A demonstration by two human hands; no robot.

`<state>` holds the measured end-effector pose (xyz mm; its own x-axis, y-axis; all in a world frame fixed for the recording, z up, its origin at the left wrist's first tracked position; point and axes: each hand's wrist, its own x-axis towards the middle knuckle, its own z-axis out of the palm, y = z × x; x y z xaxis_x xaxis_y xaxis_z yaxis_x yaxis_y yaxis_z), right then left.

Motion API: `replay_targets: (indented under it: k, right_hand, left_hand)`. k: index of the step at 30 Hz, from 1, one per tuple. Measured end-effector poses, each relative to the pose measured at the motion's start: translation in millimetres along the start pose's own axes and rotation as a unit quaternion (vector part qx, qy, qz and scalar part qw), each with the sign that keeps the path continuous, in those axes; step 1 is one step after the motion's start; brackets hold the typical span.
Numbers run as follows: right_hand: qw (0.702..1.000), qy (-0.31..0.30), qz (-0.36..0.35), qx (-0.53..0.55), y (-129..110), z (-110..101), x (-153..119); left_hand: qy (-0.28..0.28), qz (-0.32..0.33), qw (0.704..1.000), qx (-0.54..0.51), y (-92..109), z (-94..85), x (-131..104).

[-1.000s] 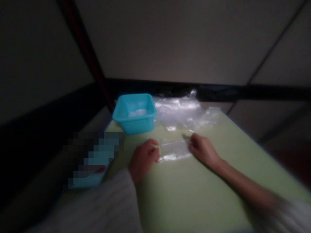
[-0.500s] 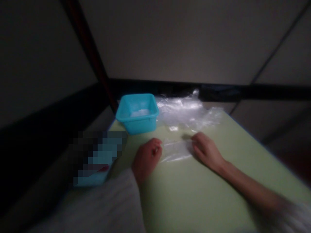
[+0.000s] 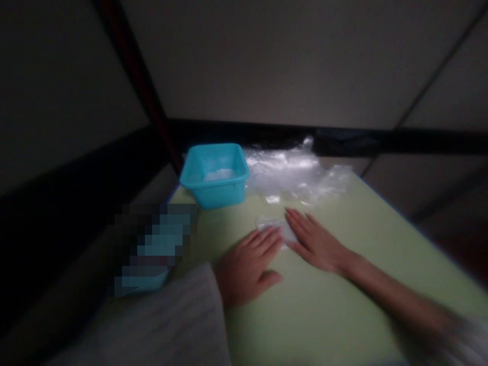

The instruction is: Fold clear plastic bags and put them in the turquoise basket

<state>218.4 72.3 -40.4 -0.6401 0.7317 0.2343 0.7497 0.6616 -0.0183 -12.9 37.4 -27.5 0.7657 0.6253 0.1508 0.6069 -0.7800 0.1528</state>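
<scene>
A small clear plastic bag (image 3: pixel 288 233) lies flat on the pale green tabletop (image 3: pixel 305 315). Over its left part, my left hand (image 3: pixel 249 264) rests palm down, fingers stretched out and thumb apart. My right hand (image 3: pixel 316 239) lies flat on the bag's right end, its fingers extended and pointing up and left. Part of the bag is hidden beneath both hands. Neither hand grips anything.
A turquoise plastic basin (image 3: pixel 219 195) with whitish contents stands at the back left. Beside it, crumpled clear plastic (image 3: pixel 293 175) spreads along the far edge. A pixelated turquoise object (image 3: pixel 162 244) lies at the left edge. A wall (image 3: pixel 274 66) rises behind.
Both hands have gone from closed, at the bag's two ends, to flat with fingers stretched. My left hand has moved right onto the bag.
</scene>
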Motion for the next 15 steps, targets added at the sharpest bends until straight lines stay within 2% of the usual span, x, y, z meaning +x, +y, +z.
replay_targets:
  k: [10, 15]
  right_hand:
    - [0.998, -0.002, 0.004, 0.055, -0.5, -3.0, 0.9]
    - [0.987, 0.019, 0.028, 0.156, 7.5, -9.6, 3.2]
  left_hand:
    - [-0.001, -0.005, 1.0, -0.021, 0.4, -1.7, 1.0]
    - [0.022, -0.017, 0.999, -0.035, -0.1, -1.1, 0.1]
